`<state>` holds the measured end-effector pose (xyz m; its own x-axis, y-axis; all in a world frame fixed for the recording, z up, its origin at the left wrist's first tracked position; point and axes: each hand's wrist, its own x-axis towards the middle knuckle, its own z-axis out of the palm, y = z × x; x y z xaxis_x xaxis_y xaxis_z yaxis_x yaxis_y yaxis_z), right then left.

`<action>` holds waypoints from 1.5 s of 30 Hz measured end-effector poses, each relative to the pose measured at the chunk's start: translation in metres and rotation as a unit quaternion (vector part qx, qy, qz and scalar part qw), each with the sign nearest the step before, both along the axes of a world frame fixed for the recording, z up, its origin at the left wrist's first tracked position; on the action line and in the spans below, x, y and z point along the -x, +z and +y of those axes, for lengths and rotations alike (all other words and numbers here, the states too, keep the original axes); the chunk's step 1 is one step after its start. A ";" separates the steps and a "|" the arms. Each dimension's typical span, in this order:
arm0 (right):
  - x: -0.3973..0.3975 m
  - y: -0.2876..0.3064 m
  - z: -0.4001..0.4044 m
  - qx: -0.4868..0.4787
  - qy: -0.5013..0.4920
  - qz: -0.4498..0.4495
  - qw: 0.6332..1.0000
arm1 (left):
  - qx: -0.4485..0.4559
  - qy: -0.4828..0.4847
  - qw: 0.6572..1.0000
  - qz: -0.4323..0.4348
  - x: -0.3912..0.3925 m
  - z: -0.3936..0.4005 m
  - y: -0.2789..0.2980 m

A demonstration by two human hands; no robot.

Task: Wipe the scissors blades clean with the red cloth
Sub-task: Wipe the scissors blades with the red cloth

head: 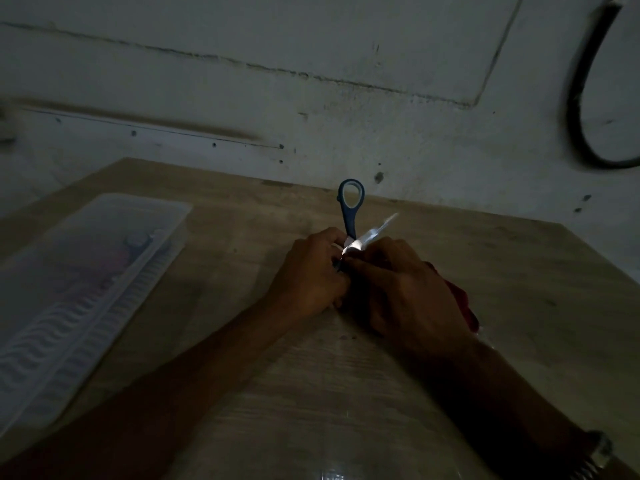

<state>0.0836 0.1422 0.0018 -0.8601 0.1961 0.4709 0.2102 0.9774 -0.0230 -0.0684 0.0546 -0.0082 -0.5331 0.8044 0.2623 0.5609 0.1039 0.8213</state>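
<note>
Standing open above the middle of a wooden surface (pixel 242 393), a pair of scissors (pixel 350 216) shows one blue handle loop pointing up and away and one bright steel blade slanting up to the right. The left hand (pixel 311 275) is curled around the lower part of the scissors near the pivot, steadying them. The right hand (pixel 401 285) is bunched against the base of the shining blade, gripping a red cloth (pixel 465 306), of which only a crumpled edge peeks out past the far side of the hand. The two hands touch at the pivot. Wiping appears to be under way, with the cloth at the root of the blade; the next move likely calls for drawing the cloth outward along the flat toward the tip, keeping fingers off the edge. Left of the hands lies a long clear plastic box (pixel 104 271) with its lid on, its contents blurred. Dim light hides finer detail. A marked wall (pixel 311 98) rises behind.
</note>
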 end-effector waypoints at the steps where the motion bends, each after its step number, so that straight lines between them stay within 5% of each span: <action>1: -0.002 -0.001 0.001 0.006 0.000 0.009 1.000 | -0.003 -0.002 1.000 -0.007 0.000 0.000 0.000; 6: -0.002 0.000 0.008 0.052 -0.002 0.150 0.987 | -0.037 -0.007 0.999 -0.017 -0.001 -0.001 -0.001; 18: 0.005 -0.007 0.000 0.005 -0.004 0.004 1.000 | -0.011 0.013 1.000 0.021 0.003 0.000 -0.002; 23: -0.005 0.005 0.002 0.021 -0.027 0.056 0.998 | -0.020 0.001 1.000 -0.012 0.000 0.000 -0.001; 30: -0.001 0.003 0.007 0.021 0.000 0.012 1.000 | -0.018 -0.003 0.999 -0.029 0.000 0.000 -0.001; 36: -0.004 0.005 0.025 0.086 -0.014 0.131 0.988 | -0.035 -0.010 0.999 -0.028 -0.003 -0.001 0.000; 42: 0.004 -0.002 0.016 0.119 0.021 0.050 0.991 | -0.028 -0.008 1.000 -0.012 -0.001 -0.001 -0.001; 45: -0.005 0.000 0.024 0.152 0.031 0.080 0.985 | -0.016 -0.015 0.999 -0.029 -0.002 0.000 0.002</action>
<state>0.0889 0.1661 0.0015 -0.7939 0.2987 0.5296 0.1204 0.9310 -0.3446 -0.0660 0.0543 -0.0065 -0.5244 0.8117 0.2574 0.5146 0.0612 0.8553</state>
